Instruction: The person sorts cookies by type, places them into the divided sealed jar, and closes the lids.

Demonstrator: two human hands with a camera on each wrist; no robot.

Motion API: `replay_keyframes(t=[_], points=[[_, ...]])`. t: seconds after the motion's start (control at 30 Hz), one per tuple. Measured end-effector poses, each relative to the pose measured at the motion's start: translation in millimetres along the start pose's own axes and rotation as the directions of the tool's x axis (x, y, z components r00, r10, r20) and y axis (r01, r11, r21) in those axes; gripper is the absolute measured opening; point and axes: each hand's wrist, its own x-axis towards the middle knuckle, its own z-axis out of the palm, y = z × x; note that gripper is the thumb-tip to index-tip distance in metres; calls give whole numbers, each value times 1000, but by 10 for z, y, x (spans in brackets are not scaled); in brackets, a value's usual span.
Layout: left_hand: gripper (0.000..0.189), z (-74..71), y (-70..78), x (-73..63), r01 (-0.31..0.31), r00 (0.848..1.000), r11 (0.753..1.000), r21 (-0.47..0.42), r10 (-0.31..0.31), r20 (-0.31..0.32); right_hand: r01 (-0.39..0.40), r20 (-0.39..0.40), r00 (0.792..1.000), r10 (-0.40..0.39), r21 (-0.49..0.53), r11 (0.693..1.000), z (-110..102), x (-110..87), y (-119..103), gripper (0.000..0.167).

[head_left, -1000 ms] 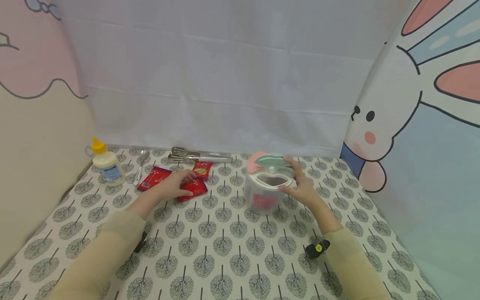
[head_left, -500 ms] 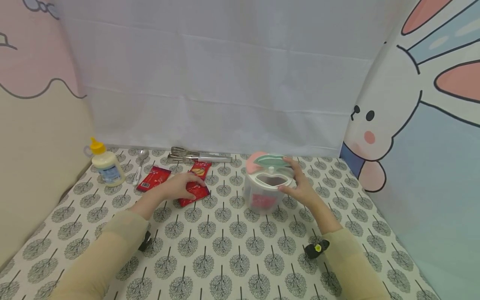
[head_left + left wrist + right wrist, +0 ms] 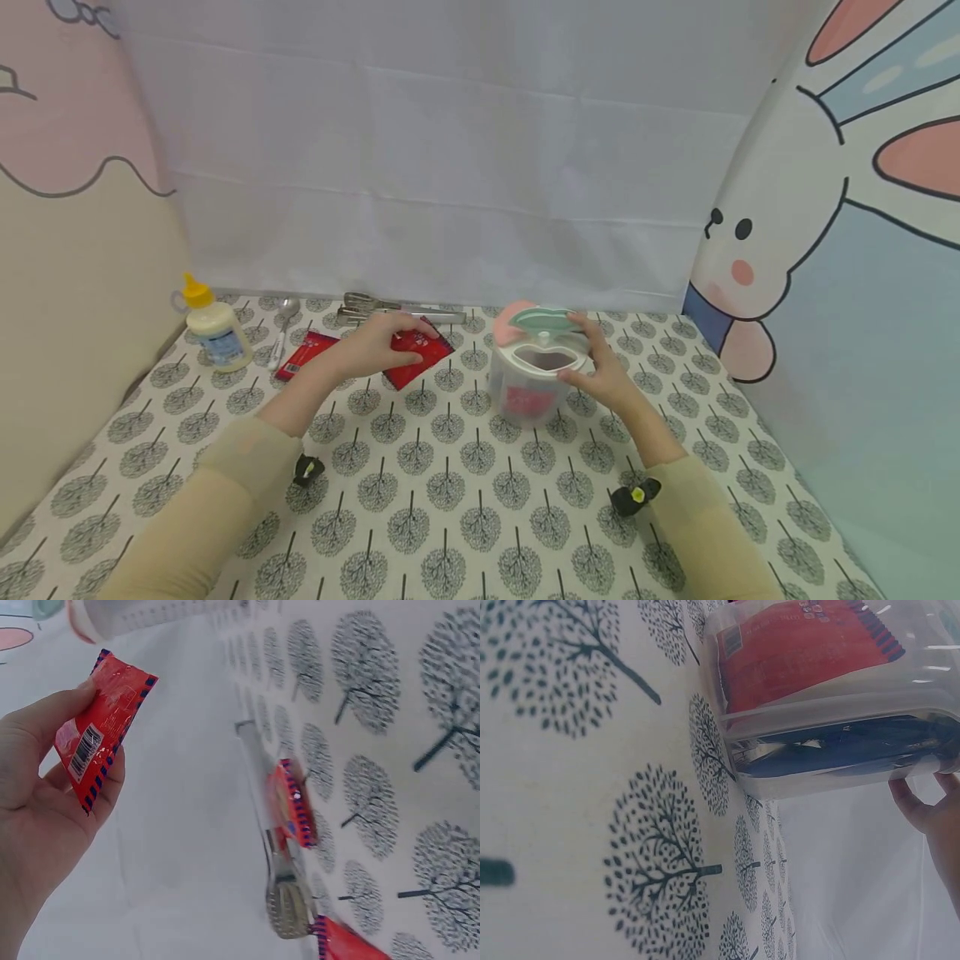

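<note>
My left hand (image 3: 378,348) pinches a red snack packet (image 3: 420,352) and holds it a little above the table, left of the container. The left wrist view shows that packet (image 3: 101,724) between thumb and fingers of the left hand (image 3: 52,787). My right hand (image 3: 596,367) grips a clear plastic container (image 3: 525,387) from its right side. Its green and pink lid (image 3: 536,321) stands flipped up. A red packet (image 3: 525,403) lies inside the container (image 3: 832,712), seen through the wall.
Another red packet (image 3: 303,354) lies on the tree-print tablecloth (image 3: 450,483) at the left. Metal tongs (image 3: 401,314), a spoon (image 3: 281,329) and a yellow-capped bottle (image 3: 213,331) sit near the back. Cloth walls close in the left, back and right.
My left hand has picked the red packet up off the table and carried it up and to the right, toward the container. The right hand and the container stay put.
</note>
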Motion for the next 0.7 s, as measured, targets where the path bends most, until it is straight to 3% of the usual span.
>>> replay_keyframes(t=[0.27,0.4,0.53,0.7], points=[[35,-171,477,92,-25,994,998,-64,18,-106,-30,-1,1000,30,0,1000,-4,-8,-7,84],[37,-171,698,173,-96,981,988,-123,74,-177,-24,-1,1000,24,9,1000,-13,-6,-6,84],[39,-118,886,280,-210,952,958,-196,154,-266,-24,-1,1000,24,4,1000,-18,7,-11,84],[38,17,1041,428,-343,900,912,-225,250,-357,-46,1,999,46,4,999,-18,12,-13,85]])
